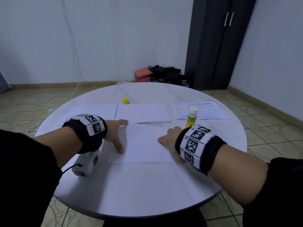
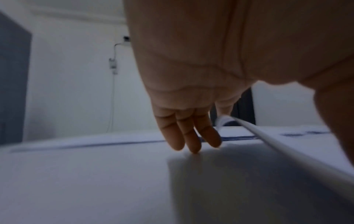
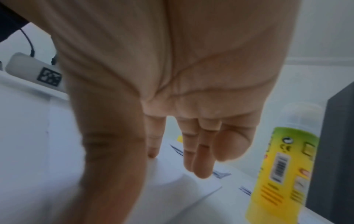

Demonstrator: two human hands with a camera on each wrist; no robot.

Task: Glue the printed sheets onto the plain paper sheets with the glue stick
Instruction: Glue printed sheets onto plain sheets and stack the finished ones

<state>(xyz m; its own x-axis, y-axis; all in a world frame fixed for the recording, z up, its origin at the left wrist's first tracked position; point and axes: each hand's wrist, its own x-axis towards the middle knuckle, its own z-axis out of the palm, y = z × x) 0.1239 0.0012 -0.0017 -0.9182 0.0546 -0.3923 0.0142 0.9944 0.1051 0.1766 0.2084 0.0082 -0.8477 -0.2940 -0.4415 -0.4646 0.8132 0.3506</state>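
- I am seeing the white sheet [image 1: 144, 143] lying nearest me on the round table [image 1: 147, 185], and I am using it as my landmark; whatever is on its underside is hidden from me.
- My left hand [image 1: 115, 136] is resting flat at the sheet's left edge with its fingers [image 2: 191, 136] straight, the tips touching down. In the left wrist view one edge of paper is rising off the table beside the hand, but I cannot tell whether the thumb is lifting it.
- My right hand [image 1: 168, 141] is pressing on the sheet's right side, fingers [image 3: 199, 159] extended and spread, holding nothing. The wristband [image 1: 195, 145] is covering much of this hand in the head view.
- The glue stick [image 1: 191, 117] is standing upright just beyond the sheet's far right corner, uncapped; its lower part is hidden behind my right wrist, and its label is blurred in the right wrist view.
- Its yellow cap [image 1: 126, 100] is sitting alone farther beyond the sheet, past the plain paper.
- A stack of plain paper [image 1: 142, 113] is lying just beyond the sheet, with another plain sheet [image 1: 93, 112] to its left, partly covered by my left wrist.
- The printed sheets [image 1: 200, 110] are lying beyond the sheet to the right, behind the glue stick; their blue print is too blurred for me to read.
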